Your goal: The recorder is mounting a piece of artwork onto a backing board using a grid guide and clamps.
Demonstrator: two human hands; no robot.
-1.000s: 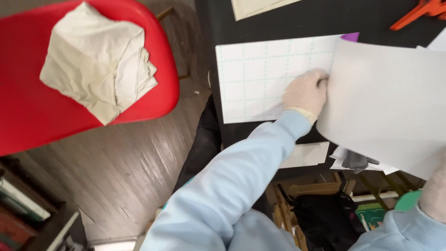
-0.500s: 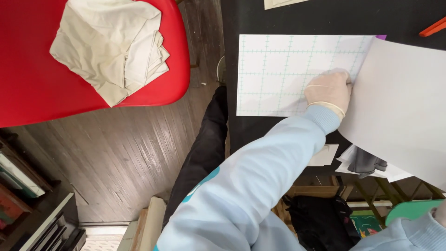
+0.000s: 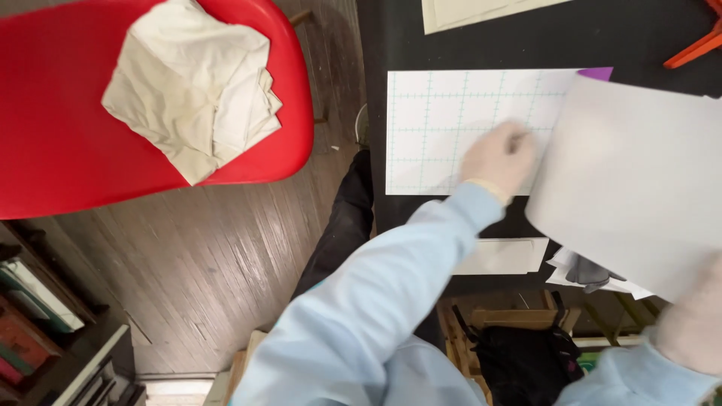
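Far left: red chair (image 3: 53, 135) bearing a folded cream cloth (image 3: 192, 86), over dark wood floor (image 3: 188, 278). Centre: white gridded sheet (image 3: 436, 128) flat on my black desk (image 3: 391, 45); my left hand (image 3: 500, 158) presses on its near right part, fingers blurred, grasp unclear. Right: my right hand (image 3: 696, 327) grasps the large white sheet (image 3: 639, 180), lifted over the grid's right edge.

A home craft corner is showing here.
A red moulded plastic chair (image 3: 68, 143) is sitting at ten o'clock on dark wooden floorboards (image 3: 203, 278), a low bookshelf (image 3: 45, 331) is standing at eight o'clock, and a black worktable (image 3: 481, 45) is carrying paper sheets at one o'clock.
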